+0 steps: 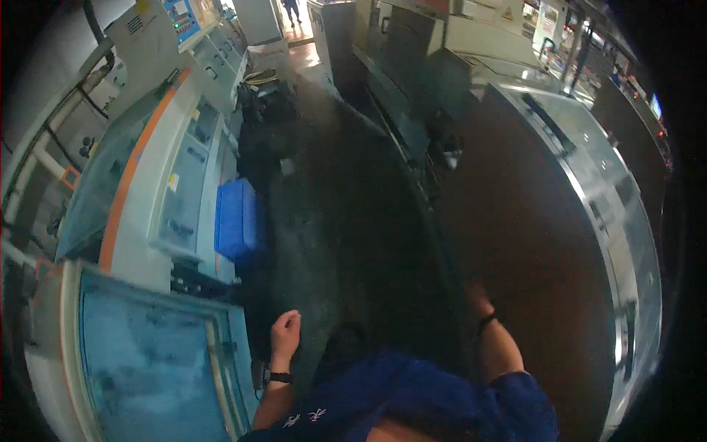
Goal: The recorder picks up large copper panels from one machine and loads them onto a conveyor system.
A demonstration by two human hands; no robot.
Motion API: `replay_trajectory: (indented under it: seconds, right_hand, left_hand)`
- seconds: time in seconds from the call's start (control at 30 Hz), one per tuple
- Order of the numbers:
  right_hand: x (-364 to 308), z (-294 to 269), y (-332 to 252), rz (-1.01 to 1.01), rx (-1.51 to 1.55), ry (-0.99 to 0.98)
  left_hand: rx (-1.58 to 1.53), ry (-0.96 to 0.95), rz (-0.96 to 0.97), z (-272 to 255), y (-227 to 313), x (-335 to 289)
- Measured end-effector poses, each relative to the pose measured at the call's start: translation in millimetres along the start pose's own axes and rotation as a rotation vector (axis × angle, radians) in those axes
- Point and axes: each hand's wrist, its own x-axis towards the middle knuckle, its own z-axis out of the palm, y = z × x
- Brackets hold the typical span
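Note:
My left hand (pixel 286 335) hangs in the air beside the pale machine with a blue window (pixel 151 353). Its fingers are loosely curled together, with nothing visible in them. A dark watch (pixel 278 377) sits on that wrist. My right hand (pixel 480 300), smeared by motion and dim, is held low over the dark brown surface on the right. Its fingers cannot be made out. A black band (pixel 487 319) circles the right wrist. Neither hand is seen touching anything.
A blue plastic box (pixel 237 219) stands against the left-hand machines (pixel 158 199). A dark floor aisle (pixel 346 221) runs ahead between machines toward a lit doorway (pixel 300 51), where a person (pixel 292 11) stands. Along the right runs a long machine with clear covers (pixel 589 147).

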Motion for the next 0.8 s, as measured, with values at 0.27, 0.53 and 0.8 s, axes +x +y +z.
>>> replay_trajectory:
  seconds: [0.27, 0.53, 0.8]
  right_hand:
    - [453, -5, -6, 0.615, 1.099, -0.199]
    - [630, 147, 84, 0.362, 0.244, -0.624]
    - [1078, 247, 132, 0.241, 0.505, -0.637]
  left_hand:
    - [-0.309, 0.145, -0.212, 43, -1, 405]
    - [-0.401, -0.166, 0.023, 141, 137, 852]
    - [-0.657, -0.279, -0.113, 200, 167, 1188]
